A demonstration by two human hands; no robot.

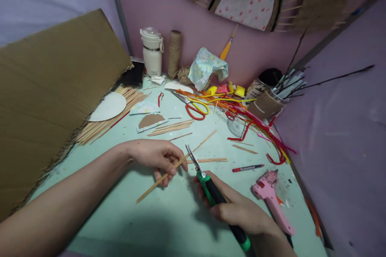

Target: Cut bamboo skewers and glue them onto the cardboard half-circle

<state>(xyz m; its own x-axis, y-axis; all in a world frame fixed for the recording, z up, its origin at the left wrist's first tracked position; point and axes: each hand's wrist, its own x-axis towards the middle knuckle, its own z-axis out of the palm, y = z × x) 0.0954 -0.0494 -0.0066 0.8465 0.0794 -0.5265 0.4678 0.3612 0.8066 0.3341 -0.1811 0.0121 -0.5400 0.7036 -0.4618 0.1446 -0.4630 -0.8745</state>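
Between the thumb and fingers of my left hand (161, 158) is a thin bamboo stick (157, 184), slanting up to the right above the table. My right hand (232, 204) is wrapped round the green and black handles of pruning shears (212, 188). The narrow metal blades point up and left, and the stick passes at their tips. Whether the blades touch the stick I cannot tell. Just behind them a few short cut sticks (211, 160) lie on the table. A longer bundle of sticks (171, 127) lies beyond my left hand.
A large cardboard sheet (60, 100) leans in from the left. On the right lie a pink glue gun (276, 200) and a red pen (247, 168). Red-handled scissors (194, 111) and coloured pipe cleaners (223, 102) lie farther back. A white bottle (152, 54) and a twine roll (175, 54) stand by the wall.
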